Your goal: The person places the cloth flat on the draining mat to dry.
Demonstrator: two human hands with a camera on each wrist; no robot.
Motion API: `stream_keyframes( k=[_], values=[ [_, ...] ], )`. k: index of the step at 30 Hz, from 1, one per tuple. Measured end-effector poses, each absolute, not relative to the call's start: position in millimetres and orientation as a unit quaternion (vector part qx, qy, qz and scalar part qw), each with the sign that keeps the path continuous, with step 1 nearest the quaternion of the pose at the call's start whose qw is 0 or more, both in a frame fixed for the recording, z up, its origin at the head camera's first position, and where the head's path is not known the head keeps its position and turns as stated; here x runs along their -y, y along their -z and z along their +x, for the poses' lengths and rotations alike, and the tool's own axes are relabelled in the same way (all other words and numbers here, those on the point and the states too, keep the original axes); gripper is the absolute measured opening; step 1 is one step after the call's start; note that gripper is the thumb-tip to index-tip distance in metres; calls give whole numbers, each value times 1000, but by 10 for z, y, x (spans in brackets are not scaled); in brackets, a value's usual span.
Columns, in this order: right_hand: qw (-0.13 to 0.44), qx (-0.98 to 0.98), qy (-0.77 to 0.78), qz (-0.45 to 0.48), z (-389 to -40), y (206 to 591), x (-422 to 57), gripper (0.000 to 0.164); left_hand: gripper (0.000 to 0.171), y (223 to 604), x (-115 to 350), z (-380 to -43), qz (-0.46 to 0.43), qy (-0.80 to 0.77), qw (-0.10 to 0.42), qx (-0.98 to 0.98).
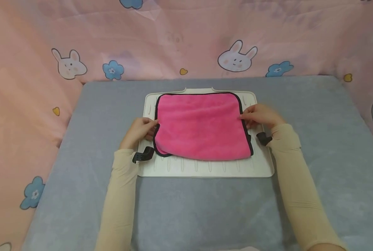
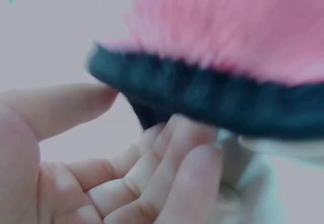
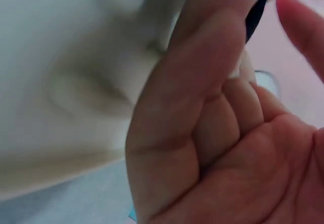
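A pink towel (image 1: 202,125) with black edging is folded over, a second layer showing at its lower left corner. It covers the middle of a white ridged tray (image 1: 205,170). My left hand (image 1: 141,129) pinches the towel's left edge; in the left wrist view the thumb (image 2: 66,105) meets the black edging (image 2: 202,95) and the other fingers curl beneath. On the opposite side, my right hand (image 1: 261,115) holds the right edge between thumb and fingers. Only a sliver of black edging (image 3: 258,19) shows behind the fingers in the right wrist view.
The tray lies on a grey cloth-covered table (image 1: 199,205). A pink curtain (image 1: 173,42) printed with rabbits and flowers hangs at the back and sides. Black wrist devices (image 1: 143,154) sit by both hands, close over the tray's side edges.
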State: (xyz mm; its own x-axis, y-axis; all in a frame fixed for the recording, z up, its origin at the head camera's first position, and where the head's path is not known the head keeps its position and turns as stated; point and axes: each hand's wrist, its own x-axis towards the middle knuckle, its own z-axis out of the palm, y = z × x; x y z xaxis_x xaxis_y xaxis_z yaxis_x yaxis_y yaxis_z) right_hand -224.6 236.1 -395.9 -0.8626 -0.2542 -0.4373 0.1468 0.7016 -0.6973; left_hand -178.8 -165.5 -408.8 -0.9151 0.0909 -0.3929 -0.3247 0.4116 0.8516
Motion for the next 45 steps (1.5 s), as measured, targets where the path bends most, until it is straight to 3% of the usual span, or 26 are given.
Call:
stream_keyframes(
  k=[4,9,18,23,29,33,39,45],
  values=[
    [271,-876,398,-39,-2041,3933,-2372,29,39,4064,1725,-1545,-49,-537,207,-816],
    [290,-863,412,-45,-1783,3938,-2435,36,29,4078,1786,-1295,-27,-521,206,-828],
    [313,-850,405,-127,-1398,4003,-2587,25,18,4183,1762,-1074,-15,-534,191,-824],
    [284,-849,414,-164,-1355,4020,-2515,21,13,4228,1756,-1045,-30,-550,172,-817],
    [219,-849,442,-190,-1333,4063,-2518,6,20,4228,1789,-1017,-31,-577,177,-796],
    [184,-848,454,-200,-1323,4054,-2554,5,22,4240,1812,-1026,-22,-598,182,-780],
    [191,-852,458,-166,-1320,4010,-2553,16,21,4247,1830,-1027,-13,-603,192,-775],
    [240,-828,488,-135,-1308,3993,-2548,14,18,4231,1836,-1023,-18,-603,197,-773]
  ],
)
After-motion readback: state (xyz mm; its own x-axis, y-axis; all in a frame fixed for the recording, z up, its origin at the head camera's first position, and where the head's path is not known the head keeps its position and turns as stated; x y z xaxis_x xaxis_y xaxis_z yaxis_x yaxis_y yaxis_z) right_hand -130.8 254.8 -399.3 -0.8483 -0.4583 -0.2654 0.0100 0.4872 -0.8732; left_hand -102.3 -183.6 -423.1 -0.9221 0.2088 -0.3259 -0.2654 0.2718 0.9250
